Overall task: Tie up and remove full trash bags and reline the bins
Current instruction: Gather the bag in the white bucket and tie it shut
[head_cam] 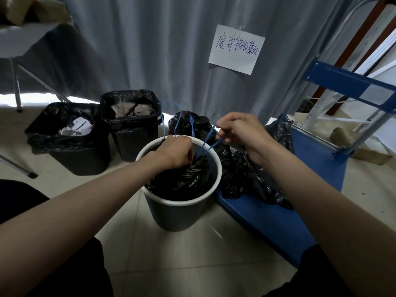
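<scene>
A round bin with a white rim (215, 185) stands on the floor in front of me, with a black trash bag (182, 181) gathered inside it. My left hand (174, 152) grips the bunched neck of that bag, and one blue string runs up from it. My right hand (240, 130) pinches a loop of the blue drawstring (209, 142), pulled taut up and to the right.
Two black square bins lined with black bags, one (70, 144) holding paper and one (132, 123) behind it, stand at the left. A tied black bag (188, 124) and a loose black bag (246, 174) lie on a blue cart (285, 224) at right. A curtain with a paper sign (235, 49) hangs behind.
</scene>
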Demonstrator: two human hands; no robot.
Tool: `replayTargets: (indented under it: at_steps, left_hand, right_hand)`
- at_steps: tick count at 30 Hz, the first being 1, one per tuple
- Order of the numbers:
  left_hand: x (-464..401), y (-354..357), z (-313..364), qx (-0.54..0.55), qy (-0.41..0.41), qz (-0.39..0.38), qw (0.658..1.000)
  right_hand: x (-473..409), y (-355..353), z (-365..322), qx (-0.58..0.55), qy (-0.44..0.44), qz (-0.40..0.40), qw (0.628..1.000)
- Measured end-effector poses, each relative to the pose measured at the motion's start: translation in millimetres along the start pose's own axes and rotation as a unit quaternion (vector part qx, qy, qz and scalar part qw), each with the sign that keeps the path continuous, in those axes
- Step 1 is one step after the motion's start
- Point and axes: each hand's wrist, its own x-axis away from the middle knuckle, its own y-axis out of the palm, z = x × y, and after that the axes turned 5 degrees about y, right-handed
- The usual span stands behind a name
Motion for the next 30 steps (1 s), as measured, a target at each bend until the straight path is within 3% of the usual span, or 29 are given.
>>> replayTargets:
  at_steps: [3,7,10,15,19,26,30]
  left_hand:
    - [-4,-10,-6,0.081,-0.014,0.027,0.996]
    - [-5,-34,1,0.253,0.025,0.129,0.959]
    - [1,-42,13,0.307,0.054,0.130,0.941]
    - [2,-21,11,0.210,0.067,0.048,0.974]
    - [6,-8,13,0.159,0.062,0.051,0.984]
    - [15,8,7,0.099,0.039,0.030,0.994]
    - [18,16,7,0.071,0.035,0.024,0.997]
  right_hand:
    - [-2,1,3,0.002,0.001,-0.002,1.000]
    - [-3,3,4,0.002,0.001,0.035,0.999]
    - [-4,2,3,-0.022,0.009,0.054,0.998]
    - [-3,4,1,-0.076,0.016,0.046,0.996]
    - [1,5,-2,-0.095,0.012,0.042,0.995]
    - [1,2,-4,-0.209,-0.021,0.111,0.971]
    - [2,9,-3,-0.241,-0.038,0.101,0.965]
